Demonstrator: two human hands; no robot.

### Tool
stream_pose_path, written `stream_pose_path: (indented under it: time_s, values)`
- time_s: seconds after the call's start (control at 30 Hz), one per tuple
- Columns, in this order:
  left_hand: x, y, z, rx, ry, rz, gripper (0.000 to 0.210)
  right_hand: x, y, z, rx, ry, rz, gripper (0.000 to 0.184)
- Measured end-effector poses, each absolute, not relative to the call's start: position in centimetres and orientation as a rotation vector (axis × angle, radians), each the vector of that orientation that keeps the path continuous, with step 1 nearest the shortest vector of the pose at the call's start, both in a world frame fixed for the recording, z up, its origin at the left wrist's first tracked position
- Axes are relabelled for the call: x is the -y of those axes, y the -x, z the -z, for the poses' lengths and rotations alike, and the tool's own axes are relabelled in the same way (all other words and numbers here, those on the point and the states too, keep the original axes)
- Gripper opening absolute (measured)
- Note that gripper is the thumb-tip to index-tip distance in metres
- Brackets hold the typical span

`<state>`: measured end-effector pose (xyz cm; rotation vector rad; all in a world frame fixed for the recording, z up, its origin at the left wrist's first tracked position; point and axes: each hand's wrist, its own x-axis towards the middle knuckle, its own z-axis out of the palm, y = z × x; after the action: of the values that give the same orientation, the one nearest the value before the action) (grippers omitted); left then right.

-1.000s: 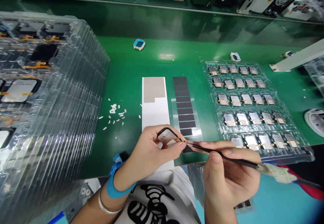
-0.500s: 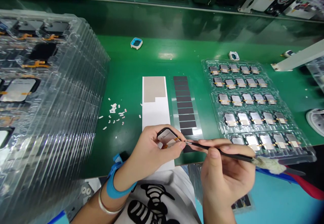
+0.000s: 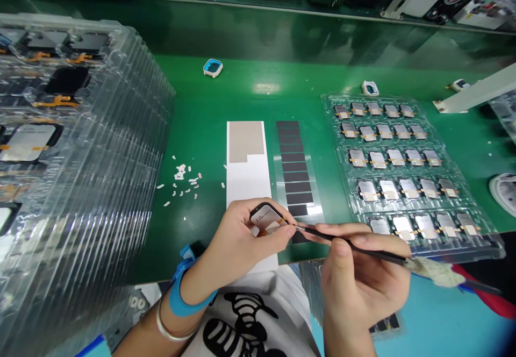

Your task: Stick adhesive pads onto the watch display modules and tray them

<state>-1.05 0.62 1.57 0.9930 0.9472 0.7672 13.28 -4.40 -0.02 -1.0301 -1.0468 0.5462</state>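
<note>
My left hand [image 3: 252, 233] is closed around a small smartwatch display module [image 3: 266, 216], its grey back turned up and its rim dark. Orange flex cable shows beside the thumb. In my right hand [image 3: 363, 271] are slim black tweezers [image 3: 374, 252], held like a pen, with pale material wrapped around the rear part. Their fine tip meets the module's right corner by my left thumb; whether it grips anything there is too small to tell. Both hands are over the near end of a white backing sheet [image 3: 248, 182] bearing a beige patch.
A strip of black adhesive pieces [image 3: 296, 171] lies right of the sheet. Farther right is a clear tray [image 3: 342, 185] of display modules. Tall stacked trays [image 3: 141, 131] stand left. White scraps [image 3: 181, 171] are scattered nearby. A watch frame [image 3: 213, 68] lies toward the back.
The rear end of the tweezers has swung slightly right and down with my right hand. Their tip stays at the module's corner, and my left hand has hardly moved.
</note>
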Motion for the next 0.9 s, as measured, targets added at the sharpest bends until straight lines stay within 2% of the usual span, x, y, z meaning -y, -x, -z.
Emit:
stream_pose_path:
  time_s: [0.9]
  values:
    - [-0.6,0.85,-1.51,-1.024,-1.028,-0.777,0.006,3.96,-13.2,-0.44,0.894,1.087,-0.574,0.018]
